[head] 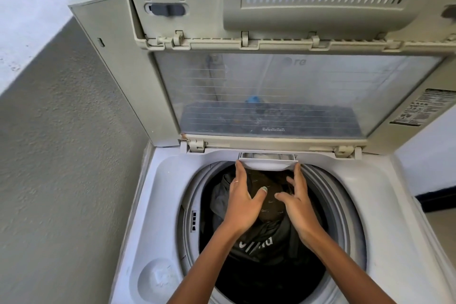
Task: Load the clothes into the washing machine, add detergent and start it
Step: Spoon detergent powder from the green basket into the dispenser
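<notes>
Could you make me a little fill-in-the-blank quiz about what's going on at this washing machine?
1. The washer's lid stands ____.
2. The clothes in the drum are mostly ____ in colour.
3. Both hands, left hand and right hand, touch the detergent ____ at the drum's back edge.

Missing words: open; dark; drawer

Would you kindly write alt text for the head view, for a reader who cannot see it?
Both hands, left and right, touch the ends of the partly open detergent drawer at the back rim of a top-loading washing machine. Dark clothes fill the drum; the lid stands open.
</notes>
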`<state>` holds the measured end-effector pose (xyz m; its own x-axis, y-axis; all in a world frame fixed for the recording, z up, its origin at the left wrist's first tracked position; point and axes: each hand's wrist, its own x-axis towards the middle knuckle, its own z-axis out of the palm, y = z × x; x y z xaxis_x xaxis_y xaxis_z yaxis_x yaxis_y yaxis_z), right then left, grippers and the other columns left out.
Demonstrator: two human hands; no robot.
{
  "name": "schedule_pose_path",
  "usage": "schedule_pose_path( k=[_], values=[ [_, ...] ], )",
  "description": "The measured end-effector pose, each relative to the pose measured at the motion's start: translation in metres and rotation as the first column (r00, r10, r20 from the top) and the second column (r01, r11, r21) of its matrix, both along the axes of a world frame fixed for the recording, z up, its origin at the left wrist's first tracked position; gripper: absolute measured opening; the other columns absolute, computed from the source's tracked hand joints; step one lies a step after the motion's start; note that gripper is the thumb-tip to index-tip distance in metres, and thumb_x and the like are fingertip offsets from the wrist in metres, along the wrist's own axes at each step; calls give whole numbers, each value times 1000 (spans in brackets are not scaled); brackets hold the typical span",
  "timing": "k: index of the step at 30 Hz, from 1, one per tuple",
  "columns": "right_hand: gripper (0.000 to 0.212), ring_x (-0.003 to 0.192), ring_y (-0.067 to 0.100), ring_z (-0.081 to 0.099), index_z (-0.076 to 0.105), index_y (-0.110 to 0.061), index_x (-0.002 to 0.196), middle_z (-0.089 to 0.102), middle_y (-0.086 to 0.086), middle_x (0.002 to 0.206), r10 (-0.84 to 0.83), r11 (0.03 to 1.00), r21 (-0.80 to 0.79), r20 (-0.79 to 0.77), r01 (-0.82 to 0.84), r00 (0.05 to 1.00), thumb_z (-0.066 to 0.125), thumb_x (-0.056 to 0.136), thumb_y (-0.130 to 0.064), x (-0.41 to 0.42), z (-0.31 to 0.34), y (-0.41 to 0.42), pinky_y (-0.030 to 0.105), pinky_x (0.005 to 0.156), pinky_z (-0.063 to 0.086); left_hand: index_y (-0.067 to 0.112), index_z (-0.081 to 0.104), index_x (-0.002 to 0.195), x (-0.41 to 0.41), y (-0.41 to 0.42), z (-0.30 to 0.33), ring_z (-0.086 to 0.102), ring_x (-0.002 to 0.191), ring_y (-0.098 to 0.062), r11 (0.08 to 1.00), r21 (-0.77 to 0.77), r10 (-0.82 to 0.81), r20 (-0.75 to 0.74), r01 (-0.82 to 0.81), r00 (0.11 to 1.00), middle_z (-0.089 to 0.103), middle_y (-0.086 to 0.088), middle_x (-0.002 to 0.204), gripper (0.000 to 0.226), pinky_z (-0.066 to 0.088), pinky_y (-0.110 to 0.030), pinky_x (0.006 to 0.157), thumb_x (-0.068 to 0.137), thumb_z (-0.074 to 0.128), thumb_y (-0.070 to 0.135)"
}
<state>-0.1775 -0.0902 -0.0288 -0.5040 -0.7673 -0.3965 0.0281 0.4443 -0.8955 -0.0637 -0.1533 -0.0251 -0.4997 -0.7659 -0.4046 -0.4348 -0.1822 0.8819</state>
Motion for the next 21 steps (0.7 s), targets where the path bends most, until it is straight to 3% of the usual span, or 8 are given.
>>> schedule_pose_path(
  k=[5, 11, 17, 19, 21],
  values=[
    [90, 143, 11, 18, -4, -39, 148, 3, -12, 157, 17, 1000, 3, 3, -17, 1000, 50, 89, 2, 3, -2, -5, 39, 115, 25, 31, -22, 146, -9, 2, 2, -9, 146, -9, 1000, 15, -10, -13, 10, 1000, -12, 12, 158, 88, 4, -32, 117, 96, 50, 23],
    [86, 145, 11, 13, -2, -33, 149, -4, -13, 158, 26, 1000, -3, 8, -26, 1000, 49, 90, 2, -5, -1, -13, 35, 116, 22, 34, -17, 148, -7, -2, 2, -11, 144, -6, 1000, 24, 15, -32, -14, 999, -9, 14, 159, 84, 4, -32, 116, 97, 48, 20],
    [91, 146, 14, 2, -7, -33, 149, -11, -11, 154, 60, 997, 45, 22, -61, 998, 51, 88, 1, -6, 1, -27, 35, 116, 18, 34, -19, 147, -8, -6, -5, -9, 146, -14, 1000, 4, -16, 4, 16, 1000, -11, 13, 159, 83, 6, -37, 117, 97, 47, 21],
    [88, 145, 15, 4, -1, -33, 150, -5, -10, 155, 64, 994, 99, -90, -55, 994, 52, 87, -3, -5, -1, -26, 43, 117, 17, 32, -13, 149, -8, -5, -9, 1, 147, -18, 996, -87, 4, 87, 3, 996, 4, 9, 160, 82, 14, -41, 118, 96, 49, 23],
    [74, 140, 20, 20, 20, -28, 149, 18, 2, 151, -43, 990, 112, -346, 87, 937, 55, 87, -7, -5, -5, -23, 49, 112, 24, 31, 8, 151, -7, -3, -11, 19, 142, -19, 960, -260, 154, 162, -109, 975, 28, 6, 153, 76, 29, -44, 113, 92, 55, 25]
  ],
)
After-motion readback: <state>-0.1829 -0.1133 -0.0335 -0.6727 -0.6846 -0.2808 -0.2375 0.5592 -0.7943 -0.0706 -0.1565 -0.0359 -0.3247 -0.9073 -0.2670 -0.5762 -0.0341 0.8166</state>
